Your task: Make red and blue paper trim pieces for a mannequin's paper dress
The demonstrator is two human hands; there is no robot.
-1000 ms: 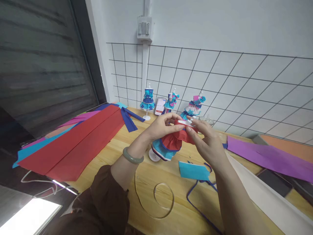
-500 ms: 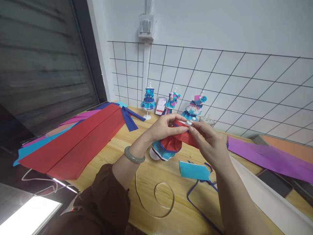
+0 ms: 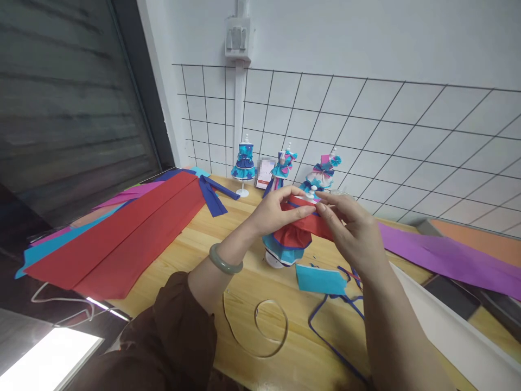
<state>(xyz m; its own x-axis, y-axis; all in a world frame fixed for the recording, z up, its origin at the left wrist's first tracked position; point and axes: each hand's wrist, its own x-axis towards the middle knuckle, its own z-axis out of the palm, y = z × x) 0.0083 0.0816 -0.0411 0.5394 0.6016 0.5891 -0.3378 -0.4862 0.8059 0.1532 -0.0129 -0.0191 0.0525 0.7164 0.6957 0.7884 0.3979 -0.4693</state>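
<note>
A small dress form wears a ruffled skirt point(image 3: 291, 238) of red over light blue, with dark blue edging. My left hand point(image 3: 280, 212) is closed on the red band point(image 3: 301, 201) around the form's upper part, thumb in front. My right hand point(image 3: 350, 222) pinches the same red band at the form's right side, and the band's loose end runs under its fingers. The form's white knob point(image 3: 312, 193) rises between my hands. Its white base point(image 3: 273, 260) shows tilted below the skirt.
Three dressed forms, the leftmost blue point(image 3: 243, 163), stand along the wall beside a phone point(image 3: 265, 172). Red fabric point(image 3: 134, 233) lies left and purple fabric point(image 3: 448, 255) right. A light blue piece point(image 3: 320, 279), dark blue strips and a coiled cord point(image 3: 287, 326) lie in front.
The dress form is more upright, its skirt and base have shifted right, and its knob stands clearer between my hands. Both hands keep their hold on the red band.
</note>
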